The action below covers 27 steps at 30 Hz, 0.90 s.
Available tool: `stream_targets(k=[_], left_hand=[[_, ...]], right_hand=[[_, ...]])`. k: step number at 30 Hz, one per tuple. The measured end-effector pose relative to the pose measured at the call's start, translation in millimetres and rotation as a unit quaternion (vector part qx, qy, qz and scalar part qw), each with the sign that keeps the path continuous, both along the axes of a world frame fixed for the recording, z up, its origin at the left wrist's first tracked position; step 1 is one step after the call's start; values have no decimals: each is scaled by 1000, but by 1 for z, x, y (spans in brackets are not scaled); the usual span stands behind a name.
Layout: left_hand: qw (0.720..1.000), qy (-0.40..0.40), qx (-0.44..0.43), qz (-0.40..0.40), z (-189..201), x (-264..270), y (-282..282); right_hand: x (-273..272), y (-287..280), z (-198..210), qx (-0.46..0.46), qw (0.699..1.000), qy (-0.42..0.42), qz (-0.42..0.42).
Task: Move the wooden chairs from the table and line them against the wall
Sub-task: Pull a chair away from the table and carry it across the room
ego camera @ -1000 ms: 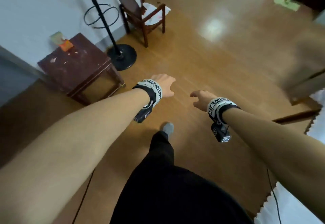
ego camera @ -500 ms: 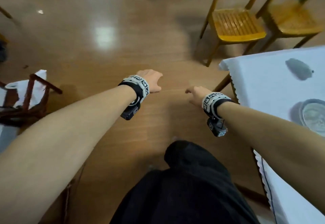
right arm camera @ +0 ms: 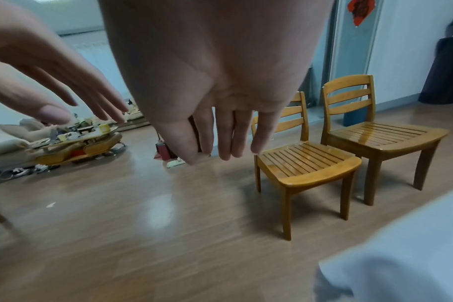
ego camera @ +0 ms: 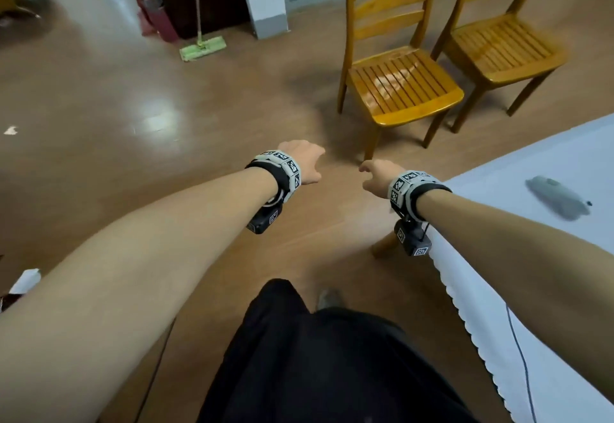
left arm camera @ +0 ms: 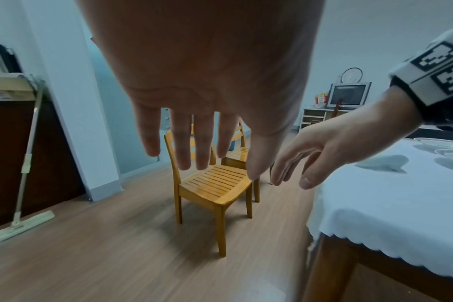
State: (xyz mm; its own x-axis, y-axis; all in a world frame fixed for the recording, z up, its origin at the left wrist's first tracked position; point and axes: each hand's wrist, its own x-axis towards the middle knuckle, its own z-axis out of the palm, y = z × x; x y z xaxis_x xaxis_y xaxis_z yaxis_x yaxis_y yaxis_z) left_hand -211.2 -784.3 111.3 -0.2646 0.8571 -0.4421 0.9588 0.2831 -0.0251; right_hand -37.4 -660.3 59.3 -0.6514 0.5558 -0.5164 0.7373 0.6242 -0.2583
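A: From the head view, we see the left hand (ego camera: pixel 307 165) and right hand (ego camera: pixel 377 178) stretched out over the wooden floor (ego camera: pixel 133 173), apart from each other and holding nothing. The near chair (ego camera: pixel 397 80) stands ahead of them, the far chair (ego camera: pixel 501 44) just beside it on the right.

B: And the table (ego camera: pixel 531 306) with its white cloth lies at our right, the right forearm over its corner. A green mop (ego camera: pixel 202 47) leans by the dark cabinet.

A: In the left wrist view, we see the left hand (left arm camera: pixel 207 81) with fingers (left arm camera: pixel 181 147) straight and spread, gripping nothing. The near chair (left arm camera: pixel 215 183) stands beyond them, well short of touch. The right hand (left arm camera: pixel 323 149) hangs loose beside the table (left arm camera: pixel 388 204).

B: The right wrist view agrees: the right hand (right arm camera: pixel 215 81) has fingers (right arm camera: pixel 224 134) extended, empty. Both chairs, the near chair (right arm camera: pixel 305 161) and the far chair (right arm camera: pixel 383 137), stand side by side, backs toward the wall.
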Motion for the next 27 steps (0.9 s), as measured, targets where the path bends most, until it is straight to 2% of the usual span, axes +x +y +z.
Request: stream_targets(k=[10,18,23,27], left_hand=[[994,16,12,-110,-8,-152,200],[978,6,40,-206,23,-287,356],[971,-3,40,-237,28,-333,442],[963,-4,40,-265,17,-357,517]], right_hand=[[-137,170,4,29,997,5,-72],[-225,296,21,34,985,-38,-166],[-268,359,31,26,977,-32,-210],[-297,423,20,15,972,-48,-230]])
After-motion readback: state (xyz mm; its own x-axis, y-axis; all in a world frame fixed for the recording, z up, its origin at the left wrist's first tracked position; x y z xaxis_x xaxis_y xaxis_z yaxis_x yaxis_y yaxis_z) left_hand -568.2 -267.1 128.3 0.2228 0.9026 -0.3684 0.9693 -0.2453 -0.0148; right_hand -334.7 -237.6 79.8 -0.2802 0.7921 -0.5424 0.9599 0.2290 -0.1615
